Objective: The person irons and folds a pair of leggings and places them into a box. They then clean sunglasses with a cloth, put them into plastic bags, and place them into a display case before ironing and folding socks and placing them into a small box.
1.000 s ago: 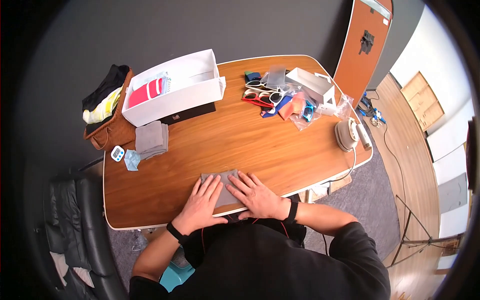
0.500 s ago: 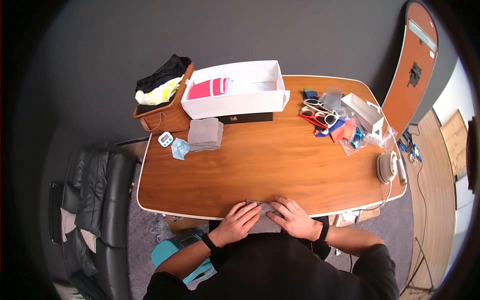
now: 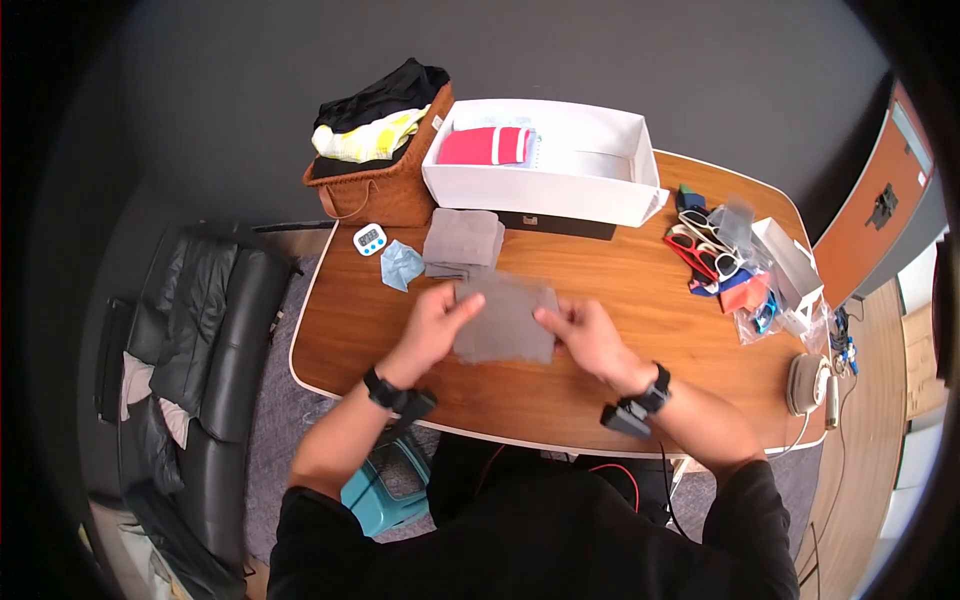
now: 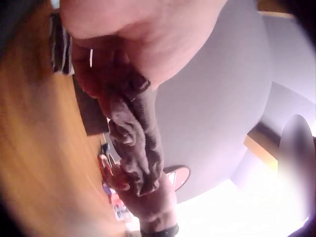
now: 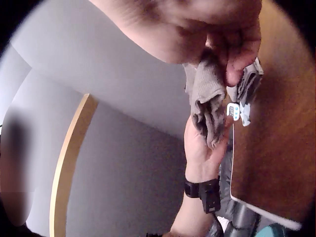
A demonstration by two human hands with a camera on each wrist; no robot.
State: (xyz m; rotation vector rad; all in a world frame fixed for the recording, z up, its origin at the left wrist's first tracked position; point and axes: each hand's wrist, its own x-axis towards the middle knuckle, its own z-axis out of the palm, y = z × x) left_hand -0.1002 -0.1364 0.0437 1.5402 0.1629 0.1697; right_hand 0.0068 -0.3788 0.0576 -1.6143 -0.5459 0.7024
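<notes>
Dark-grey wall (image 3: 560, 50) stands at twelve o'clock. Brown wooden table (image 3: 620, 265), white-edged and round-cornered, occupies centre. Black leather sofa (image 3: 215, 390) stands at eight o'clock beside grey carpet (image 3: 272, 462). Pale wood-plank floor (image 3: 868, 430) shows at four o'clock.

Left hand (image 4: 136, 37) grips one end of rumpled grey cloth (image 4: 136, 136), right hand (image 4: 149, 200) the other. Dark box (image 4: 91, 111) lies toward table's (image 4: 39, 143) far edge; folded grey stack (image 4: 60, 47) near it.
</notes>
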